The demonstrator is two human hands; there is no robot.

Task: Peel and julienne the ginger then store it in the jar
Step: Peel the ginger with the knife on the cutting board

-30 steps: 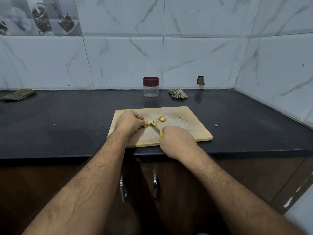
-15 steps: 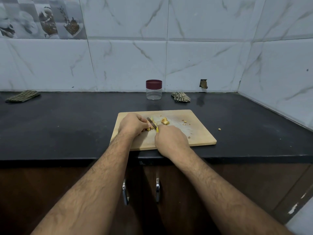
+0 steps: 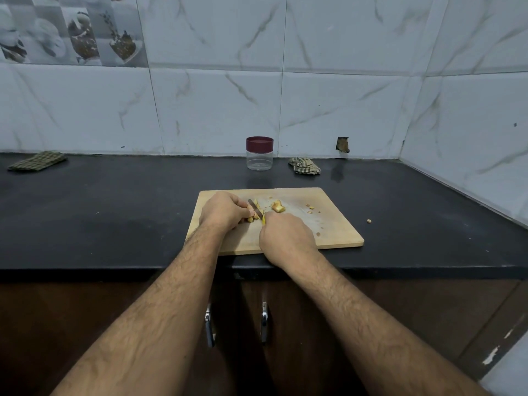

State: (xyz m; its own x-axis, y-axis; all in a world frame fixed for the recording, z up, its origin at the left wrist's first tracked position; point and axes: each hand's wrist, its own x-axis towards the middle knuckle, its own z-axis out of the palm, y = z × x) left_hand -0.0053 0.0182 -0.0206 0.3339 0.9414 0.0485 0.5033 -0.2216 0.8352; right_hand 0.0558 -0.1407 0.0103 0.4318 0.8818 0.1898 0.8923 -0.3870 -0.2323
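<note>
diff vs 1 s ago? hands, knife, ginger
The right hand drew in toward the left hand, and the knife swung so its blade now points away, against the held ginger. Both hands kept their grip. The loose ginger chunk, board and jar look unmoved.

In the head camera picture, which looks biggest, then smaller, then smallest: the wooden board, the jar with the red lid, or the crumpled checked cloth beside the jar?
1. Wooden board, by far the biggest.
2. Jar and crumpled checked cloth: these look about alike, the jar taller and the cloth wider, so I won't rank them. Both sit farther from the camera than the board, which shrinks them.
</note>
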